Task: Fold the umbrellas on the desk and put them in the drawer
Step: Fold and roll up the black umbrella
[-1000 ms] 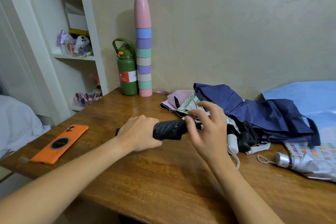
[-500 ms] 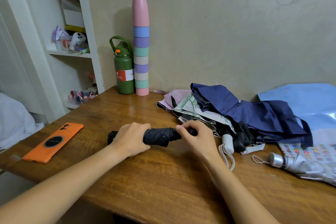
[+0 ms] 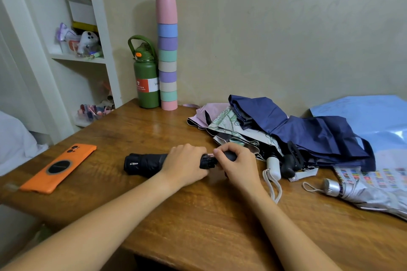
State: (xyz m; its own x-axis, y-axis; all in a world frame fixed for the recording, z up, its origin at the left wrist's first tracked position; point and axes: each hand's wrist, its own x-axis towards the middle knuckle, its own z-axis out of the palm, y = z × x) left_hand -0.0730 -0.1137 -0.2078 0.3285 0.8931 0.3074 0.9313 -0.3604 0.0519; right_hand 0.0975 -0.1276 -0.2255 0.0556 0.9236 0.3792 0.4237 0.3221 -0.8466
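Note:
A black umbrella [image 3: 145,163], rolled tight, lies crosswise on the wooden desk [image 3: 198,222]. My left hand [image 3: 186,164] grips its middle. My right hand [image 3: 236,164] curls round its right end by the handle, thumb and forefinger pinching at the gathered edge. To the right lie loose umbrellas: a navy one [image 3: 308,132] on top, a floral white one [image 3: 233,127] and a pink one [image 3: 207,114] under it, a silver one [image 3: 363,193] with colour stripes at the far right. No drawer is in view.
An orange phone [image 3: 59,167] lies at the desk's left. A green bottle [image 3: 146,79] and a tall stack of coloured cups [image 3: 167,50] stand at the back by the wall. White shelves [image 3: 77,57] rise at the left. A light blue sheet [image 3: 370,116] lies at back right.
My right hand came down from hovering with spread fingers and closed on the black umbrella's right end. The umbrella lies slightly further left under my left hand.

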